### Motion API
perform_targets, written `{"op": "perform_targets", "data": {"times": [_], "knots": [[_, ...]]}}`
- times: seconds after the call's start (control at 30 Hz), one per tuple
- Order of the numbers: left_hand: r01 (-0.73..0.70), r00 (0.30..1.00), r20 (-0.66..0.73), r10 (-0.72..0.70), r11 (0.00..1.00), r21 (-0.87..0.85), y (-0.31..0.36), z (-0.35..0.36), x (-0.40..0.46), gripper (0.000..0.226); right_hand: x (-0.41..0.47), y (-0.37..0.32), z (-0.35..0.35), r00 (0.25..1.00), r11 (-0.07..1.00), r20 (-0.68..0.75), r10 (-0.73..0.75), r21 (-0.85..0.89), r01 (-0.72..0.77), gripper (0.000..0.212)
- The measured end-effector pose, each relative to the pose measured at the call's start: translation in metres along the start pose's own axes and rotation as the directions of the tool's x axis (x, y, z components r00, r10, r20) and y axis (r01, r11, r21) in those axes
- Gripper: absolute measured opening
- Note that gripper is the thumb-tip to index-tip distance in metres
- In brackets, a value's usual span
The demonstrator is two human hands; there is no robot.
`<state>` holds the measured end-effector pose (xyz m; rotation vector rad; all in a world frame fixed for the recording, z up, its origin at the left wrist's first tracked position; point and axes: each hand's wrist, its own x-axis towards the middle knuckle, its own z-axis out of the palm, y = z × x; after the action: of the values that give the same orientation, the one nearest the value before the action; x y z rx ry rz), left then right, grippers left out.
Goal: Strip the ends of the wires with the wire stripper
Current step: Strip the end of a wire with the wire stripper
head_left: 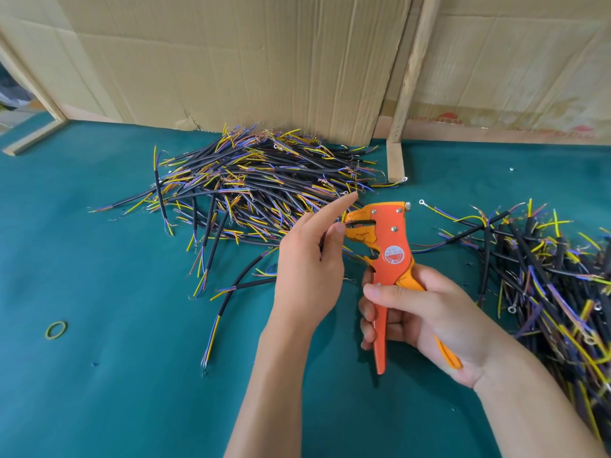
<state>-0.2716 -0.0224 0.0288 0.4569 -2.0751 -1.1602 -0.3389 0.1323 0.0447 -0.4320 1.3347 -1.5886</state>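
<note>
An orange wire stripper (391,239) stands upright over the green table, its jaws pointing left. My right hand (426,320) grips both of its handles. My left hand (309,262) is at the jaws, with the thumb and curled fingers pinching a thin wire end (345,217) that sits in the jaws, while the index finger sticks out straight. Most of that wire is hidden behind the left hand. A large pile of black cables (258,183) with yellow, blue and brown cores lies behind the hands.
A second cable pile (542,279) lies at the right edge. Loose cables (231,292) are scattered left of my left hand. A yellow-green rubber band (56,329) lies at the front left. Cardboard sheets (231,57) and a wooden post (411,77) wall off the back.
</note>
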Motion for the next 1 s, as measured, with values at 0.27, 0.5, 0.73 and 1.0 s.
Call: {"op": "perform_targets", "data": {"times": [0.27, 0.5, 0.73, 1.0], "knots": [[0.025, 0.999, 0.026, -0.024, 0.997, -0.067, 0.0006, -0.0028, 0.0014, 0.045, -0.0006, -0.0004, -0.0001, 1.000, 1.000, -0.006, 0.012, -0.007, -0.012, 0.029], [0.051, 0.998, -0.035, -0.058, 0.982, -0.180, 0.0019, -0.0020, -0.0003, 0.026, -0.0009, -0.0009, 0.0000, 1.000, 1.000, 0.001, 0.006, 0.025, -0.006, 0.029], [0.051, 0.996, -0.065, -0.068, 0.969, -0.242, 0.0005, -0.0035, 0.0008, 0.021, -0.0017, -0.0022, -0.0017, 1.000, 0.999, 0.009, -0.007, 0.054, 0.007, 0.022], [0.025, 0.999, -0.041, -0.034, 0.980, -0.199, -0.0039, -0.0087, 0.0010, 0.023, -0.0042, -0.0027, -0.0071, 0.999, 0.999, 0.040, -0.013, 0.051, 0.011, 0.034]]}}
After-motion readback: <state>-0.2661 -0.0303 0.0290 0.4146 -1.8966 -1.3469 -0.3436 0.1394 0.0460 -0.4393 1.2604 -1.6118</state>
